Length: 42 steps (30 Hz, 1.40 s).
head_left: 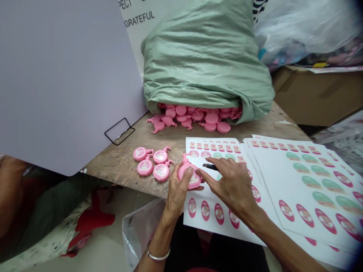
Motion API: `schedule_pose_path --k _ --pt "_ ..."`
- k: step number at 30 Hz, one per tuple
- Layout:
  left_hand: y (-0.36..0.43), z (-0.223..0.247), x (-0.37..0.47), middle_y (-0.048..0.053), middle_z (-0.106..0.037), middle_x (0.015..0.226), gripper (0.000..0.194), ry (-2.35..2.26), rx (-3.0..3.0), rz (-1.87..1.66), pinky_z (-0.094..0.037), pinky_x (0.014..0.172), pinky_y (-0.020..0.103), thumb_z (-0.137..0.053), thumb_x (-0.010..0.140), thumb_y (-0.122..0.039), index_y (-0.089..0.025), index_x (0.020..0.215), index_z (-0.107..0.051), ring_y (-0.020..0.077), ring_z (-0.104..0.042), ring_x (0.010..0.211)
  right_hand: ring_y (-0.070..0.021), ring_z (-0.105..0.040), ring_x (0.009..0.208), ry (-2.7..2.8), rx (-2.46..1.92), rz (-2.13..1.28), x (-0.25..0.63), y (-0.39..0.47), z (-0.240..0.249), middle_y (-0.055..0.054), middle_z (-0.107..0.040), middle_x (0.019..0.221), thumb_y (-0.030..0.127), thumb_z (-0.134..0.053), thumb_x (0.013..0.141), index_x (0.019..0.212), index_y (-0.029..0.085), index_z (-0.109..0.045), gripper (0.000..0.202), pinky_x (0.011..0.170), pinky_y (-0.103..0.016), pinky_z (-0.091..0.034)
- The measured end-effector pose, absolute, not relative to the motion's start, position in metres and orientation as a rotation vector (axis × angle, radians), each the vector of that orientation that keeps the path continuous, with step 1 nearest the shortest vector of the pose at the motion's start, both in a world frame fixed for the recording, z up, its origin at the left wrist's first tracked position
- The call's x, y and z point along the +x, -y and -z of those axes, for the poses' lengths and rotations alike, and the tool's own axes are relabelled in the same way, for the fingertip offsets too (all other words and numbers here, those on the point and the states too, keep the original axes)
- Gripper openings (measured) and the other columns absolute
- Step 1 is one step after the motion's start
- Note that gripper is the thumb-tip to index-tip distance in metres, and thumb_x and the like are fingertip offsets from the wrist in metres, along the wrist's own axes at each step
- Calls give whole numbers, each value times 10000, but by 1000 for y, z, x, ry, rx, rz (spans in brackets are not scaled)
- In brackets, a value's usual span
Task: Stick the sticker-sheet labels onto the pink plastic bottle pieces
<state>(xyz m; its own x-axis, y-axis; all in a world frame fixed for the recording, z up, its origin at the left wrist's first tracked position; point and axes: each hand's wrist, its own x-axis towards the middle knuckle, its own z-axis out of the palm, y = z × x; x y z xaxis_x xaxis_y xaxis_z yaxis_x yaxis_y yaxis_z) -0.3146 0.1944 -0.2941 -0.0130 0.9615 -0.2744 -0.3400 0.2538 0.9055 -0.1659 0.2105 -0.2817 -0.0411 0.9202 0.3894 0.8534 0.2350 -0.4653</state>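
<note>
My left hand (178,189) holds a pink pump-bottle piece (193,180), its thumb pressed on the round face, above the table's front edge. My right hand (231,181) comes in from the right, its thumb touching the piece's right side. A dark, slim tool (210,166) is held in the fingers of my right hand. Left of my hands lie several pink pieces (161,172) with printed round labels. Under my right hand is a sheet of stickers (198,219) with pink ovals and green shapes.
A green sack (204,64) at the back spills plain pink pieces (211,119) onto the wooden table (119,166). More sticker sheets (283,181) lie at right. A large pale panel (65,75) and a black wire stand (119,131) are at left. Another person's arm (10,192) shows far left.
</note>
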Motion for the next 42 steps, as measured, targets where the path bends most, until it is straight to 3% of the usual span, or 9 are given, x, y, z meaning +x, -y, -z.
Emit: schedule_pose_path --k 6,9,14,23,27,32,34,38,42 --pt "-190 293 -314 142 -534 1341 368 -1522 890 -1200 -370 1087 401 -542 848 -389 -184 1142 -627 285 -454 1295 -277 -558 1132 1518 -1483 -719 -203 -208 301 -131 -554 1301 562 -615 768 1323 194 -447 687 906 -418 -475" --pt "-190 297 -318 131 -579 1290 424 -1610 908 -1202 -436 1017 383 -511 856 -444 -183 1178 -601 273 -495 1260 -272 -553 1137 1515 -1536 -712 -206 -215 315 -120 -563 1286 559 -599 776 1295 203 -461 644 929 -423 -473" --pt "-216 310 -365 62 -688 849 486 -1802 1193 -1202 -511 748 324 -550 794 -566 -139 1003 -652 232 -647 815 -257 -634 989 1554 -1773 -604 -136 -284 336 -113 -672 1098 505 -534 829 1148 188 -561 451 855 -394 -492" --pt "-271 321 -435 158 -633 1084 431 -2314 1913 -1093 -423 894 444 -511 846 -493 -144 1012 -701 311 -559 1011 -378 -557 1084 1576 -2300 -196 -57 -420 343 -237 -637 1101 541 -672 710 1139 106 -587 618 847 -457 -406" --pt "-260 309 -400 122 -621 1047 277 -1902 1937 -1478 -436 919 379 -531 868 -371 -152 959 -672 250 -570 1019 -400 -544 1087 1584 -2297 -174 -65 -423 347 -251 -623 1110 509 -672 719 1111 90 -602 578 853 -497 -379" --pt "-252 314 -333 58 -672 843 261 -1506 1444 -1246 -490 741 304 -521 874 -385 -180 821 -672 200 -627 795 -357 -584 1044 1567 -2275 -249 -71 -376 327 -202 -653 1076 568 -641 708 1119 105 -591 622 804 -440 -430" --pt "-250 319 -307 72 -687 884 292 -1389 1243 -1135 -504 695 299 -559 847 -433 -169 885 -679 194 -639 758 -306 -621 983 1559 -2184 -351 -79 -339 318 -150 -671 1057 606 -630 694 1146 150 -572 644 768 -395 -460" --pt "-237 320 -259 127 -594 1259 496 -1020 893 -1094 -532 804 315 -642 796 -464 -200 1212 -590 236 -623 1048 -259 -645 938 1520 -1930 -548 -114 -255 313 -105 -674 1040 543 -650 696 1079 188 -574 528 781 -379 -493" --pt "-215 321 -245 122 -659 1131 494 -914 730 -1111 -520 867 297 -647 808 -432 -157 1212 -568 207 -651 998 -219 -661 862 1414 -1724 -878 -141 -200 320 -83 -673 1027 409 -642 735 1119 202 -535 450 716 -342 -520"
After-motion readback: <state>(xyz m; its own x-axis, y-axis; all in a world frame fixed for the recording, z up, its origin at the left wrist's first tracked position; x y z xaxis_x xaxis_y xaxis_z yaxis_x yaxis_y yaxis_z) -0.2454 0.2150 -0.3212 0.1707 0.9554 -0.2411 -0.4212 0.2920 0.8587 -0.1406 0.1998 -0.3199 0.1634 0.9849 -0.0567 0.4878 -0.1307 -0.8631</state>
